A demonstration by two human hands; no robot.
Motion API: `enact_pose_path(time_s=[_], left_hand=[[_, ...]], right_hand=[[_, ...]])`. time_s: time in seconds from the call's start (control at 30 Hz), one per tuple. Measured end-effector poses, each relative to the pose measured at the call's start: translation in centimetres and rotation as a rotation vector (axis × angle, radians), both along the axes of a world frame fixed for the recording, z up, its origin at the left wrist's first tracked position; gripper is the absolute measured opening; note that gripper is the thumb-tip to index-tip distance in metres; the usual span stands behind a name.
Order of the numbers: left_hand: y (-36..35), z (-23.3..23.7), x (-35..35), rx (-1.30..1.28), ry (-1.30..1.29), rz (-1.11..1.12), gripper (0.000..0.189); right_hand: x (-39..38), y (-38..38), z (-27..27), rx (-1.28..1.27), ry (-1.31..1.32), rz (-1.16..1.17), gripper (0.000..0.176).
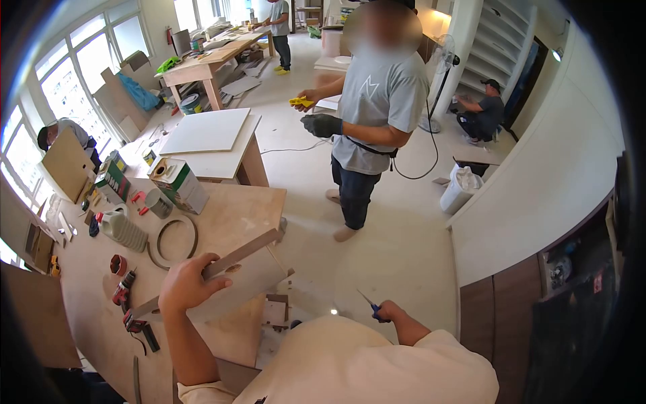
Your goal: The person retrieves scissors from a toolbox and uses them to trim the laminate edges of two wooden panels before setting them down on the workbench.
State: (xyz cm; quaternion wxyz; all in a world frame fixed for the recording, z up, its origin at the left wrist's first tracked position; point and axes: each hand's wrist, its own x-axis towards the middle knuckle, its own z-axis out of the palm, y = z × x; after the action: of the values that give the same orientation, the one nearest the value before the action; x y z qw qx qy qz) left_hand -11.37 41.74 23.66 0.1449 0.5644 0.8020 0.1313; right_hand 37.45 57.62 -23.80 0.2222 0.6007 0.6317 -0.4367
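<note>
My left hand (185, 283) grips the upper edge of a pale panel (239, 291), with the thumb on the face towards me and the fingers over its brownish edge. The panel stands tilted over the near part of the plywood workbench (232, 202); a dark oval mark or hole shows on it near my thumb. Out to my right, above the floor, my right hand (391, 312) is closed round a blue-handled tool with a thin pointed metal end (365, 297). Just beyond my left hand lies a coil of edge banding (195, 236).
On the bench are a cordless drill (124, 289), a roll of red tape (118, 264), a plastic jug (124, 230) and metal cans (178, 183). A person (380, 87) holding a yellow tool stands ahead; others work farther off. Cabinets (498, 310) line the right side.
</note>
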Motion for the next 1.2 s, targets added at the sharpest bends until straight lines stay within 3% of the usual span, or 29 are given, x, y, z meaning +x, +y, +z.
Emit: enact_pose_path(time_s=[0.13,0.23,0.27,0.4,0.6,0.73,0.83,0.93,1.03,1.13,1.2], left_hand=[[-0.4,-1.8,-1.6,0.222,-0.246,-0.070,0.046],[-0.5,-1.7,-2.2,0.354,-0.297,0.165,0.040],[-0.5,-2.3,-2.6,0.457,-0.176,0.181,0.036],[-0.1,-2.9,-1.9,0.379,-0.099,0.348,0.033],[0.2,-2.2,-1.2,0.291,-0.120,0.359,0.036],[0.1,-3.0,-2.0,0.293,-0.114,0.364,0.037],[-0.1,-3.5,-2.4,0.294,-0.120,0.382,0.039],[-0.3,-2.9,-1.9,0.283,-0.129,0.346,0.040],[-0.8,-2.9,-1.9,0.282,-0.201,0.261,0.042],[-1.4,-3.1,-1.9,0.301,-0.194,0.164,0.047],[-1.5,-2.6,-1.4,0.251,-0.128,0.119,0.051]], right_hand=[[-0.6,-1.1,1.7,-0.021,-0.046,0.025,0.036],[0.2,-1.4,-0.7,0.020,-0.073,0.159,0.037],[0.4,-1.5,-1.5,0.060,-0.079,0.203,0.037],[2.1,-1.0,-3.1,0.158,-0.087,0.342,0.035],[3.1,-1.9,-1.3,0.046,-0.058,0.160,0.032],[4.6,-2.8,-2.2,0.025,0.027,0.144,0.039],[4.4,-3.8,2.1,-0.148,0.006,-0.200,0.046],[5.2,-4.7,1.1,-0.158,0.001,-0.197,0.047],[6.4,-5.3,-1.9,-0.087,-0.027,0.052,0.043],[6.9,-6.1,-2.9,0.029,-0.032,0.090,0.039],[5.8,-6.3,-1.4,-0.040,-0.014,-0.008,0.038]])
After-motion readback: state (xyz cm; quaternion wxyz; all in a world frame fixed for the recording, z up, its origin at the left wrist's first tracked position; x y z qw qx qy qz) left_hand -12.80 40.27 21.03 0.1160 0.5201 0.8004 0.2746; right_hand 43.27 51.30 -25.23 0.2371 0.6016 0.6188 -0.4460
